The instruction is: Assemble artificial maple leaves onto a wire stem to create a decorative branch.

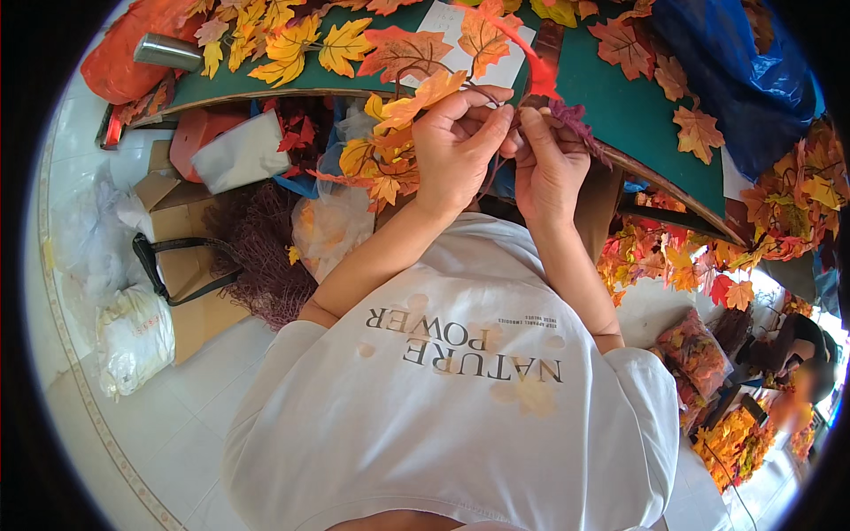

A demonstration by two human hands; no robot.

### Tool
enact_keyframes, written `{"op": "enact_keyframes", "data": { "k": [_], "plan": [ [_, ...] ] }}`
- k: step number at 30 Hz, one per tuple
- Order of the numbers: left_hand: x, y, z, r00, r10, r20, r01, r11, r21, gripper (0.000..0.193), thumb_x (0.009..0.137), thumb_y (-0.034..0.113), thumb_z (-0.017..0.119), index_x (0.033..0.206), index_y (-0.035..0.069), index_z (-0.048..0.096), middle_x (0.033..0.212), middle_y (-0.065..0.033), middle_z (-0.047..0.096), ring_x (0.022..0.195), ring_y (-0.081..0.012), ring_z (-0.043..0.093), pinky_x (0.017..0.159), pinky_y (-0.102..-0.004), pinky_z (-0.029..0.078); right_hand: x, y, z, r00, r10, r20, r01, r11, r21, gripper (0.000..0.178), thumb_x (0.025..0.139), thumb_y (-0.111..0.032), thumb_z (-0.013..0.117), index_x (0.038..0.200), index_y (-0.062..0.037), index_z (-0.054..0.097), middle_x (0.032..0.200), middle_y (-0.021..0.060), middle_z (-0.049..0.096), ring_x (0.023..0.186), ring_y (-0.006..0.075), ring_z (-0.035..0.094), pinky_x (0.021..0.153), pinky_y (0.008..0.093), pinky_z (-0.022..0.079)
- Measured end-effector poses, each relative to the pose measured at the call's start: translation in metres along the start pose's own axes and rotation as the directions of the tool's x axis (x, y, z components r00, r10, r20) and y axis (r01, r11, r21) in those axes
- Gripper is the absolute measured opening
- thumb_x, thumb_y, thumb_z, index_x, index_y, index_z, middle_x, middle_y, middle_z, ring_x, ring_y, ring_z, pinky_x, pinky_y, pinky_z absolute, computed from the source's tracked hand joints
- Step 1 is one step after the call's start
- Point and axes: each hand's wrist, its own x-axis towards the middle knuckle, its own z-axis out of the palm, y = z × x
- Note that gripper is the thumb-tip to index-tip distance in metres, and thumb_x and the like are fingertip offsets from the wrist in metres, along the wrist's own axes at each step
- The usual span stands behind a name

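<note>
My left hand (462, 146) and my right hand (547, 164) meet at the table's front edge, both closed in a pinch. Between thumb and fingers, the left one grips a thin brown stem (486, 92) of an artificial maple leaf garland. Orange leaves (427, 99) on this garland hang over the left hand's knuckles. A purple leaf (577, 124) sticks out beside my right fingers, which pinch the stem near its base. Just above them stands a red leaf or strip (540, 73), blurred. The exact spot where the fingertips meet is partly hidden.
The green tabletop (611, 111) carries loose leaves, white paper (509, 69) and a metal cylinder (168, 51). A blue plastic bag (735, 88) lies at right. Below left are a cardboard box (199, 274) and a bundle of brown stems (270, 257). Another person (801, 354) is far right.
</note>
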Motion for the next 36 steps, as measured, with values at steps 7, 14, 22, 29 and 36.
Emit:
{"op": "enact_keyframes", "data": {
  "k": [7,14,22,29,36],
  "plan": [
    [0.001,-0.006,-0.002,0.996,0.093,0.009,-0.093,0.993,0.067,0.014,0.084,-0.004,0.058,0.097,-0.006,0.059,0.075,-0.0054,0.061,0.060,-0.0072,0.057,0.056,-0.0189,0.048,0.002,0.003,0.003,0.998,-0.060,-0.008,0.059,0.997,-0.041,0.009,0.080,0.003,0.063,0.085,-0.0010,0.057,0.069,0.0062,0.060,0.055,0.0153,0.057,0.051,0.0259,0.045],
    [0.000,-0.008,-0.004,0.994,0.104,-0.029,-0.100,0.987,0.124,0.015,0.085,-0.002,0.058,0.099,-0.006,0.060,0.078,-0.0048,0.062,0.061,-0.0065,0.057,0.057,-0.0184,0.048,0.001,0.009,0.001,0.993,-0.113,0.033,0.116,0.982,-0.145,0.007,0.080,0.003,0.064,0.084,-0.0003,0.059,0.071,0.0052,0.061,0.058,0.0136,0.059,0.053,0.0242,0.047],
    [-0.007,0.001,-0.021,0.987,0.131,0.095,-0.154,0.938,0.310,0.017,0.086,-0.007,0.051,0.100,-0.005,0.060,0.086,-0.0053,0.063,0.077,-0.0103,0.060,0.069,-0.0226,0.049,0.001,0.001,0.006,0.998,-0.063,0.011,0.061,0.898,-0.437,0.008,0.078,0.003,0.065,0.084,0.0021,0.061,0.072,0.0039,0.062,0.063,0.0108,0.061,0.061,0.0238,0.051],
    [-0.007,0.010,-0.041,0.897,0.401,0.185,-0.424,0.667,0.612,0.029,0.071,-0.015,0.048,0.093,-0.001,0.060,0.085,-0.0125,0.063,0.076,-0.0210,0.063,0.067,-0.0277,0.048,0.003,0.006,0.011,0.893,-0.143,0.427,0.411,0.648,-0.641,0.012,0.074,0.001,0.068,0.083,-0.0009,0.059,0.079,0.0016,0.061,0.073,0.0075,0.057,0.064,0.0218,0.044],
    [-0.013,0.038,-0.053,0.969,0.086,-0.231,-0.125,0.980,-0.157,0.016,0.076,-0.014,0.052,0.085,-0.003,0.059,0.086,-0.0054,0.060,0.080,-0.0134,0.061,0.071,-0.0263,0.050,-0.008,0.029,0.030,0.822,-0.096,0.562,0.423,0.762,-0.490,0.047,0.078,0.001,0.066,0.118,0.0027,0.042,0.103,0.0092,0.057,0.089,0.0166,0.059,0.081,0.0286,0.050]
  ]
}}
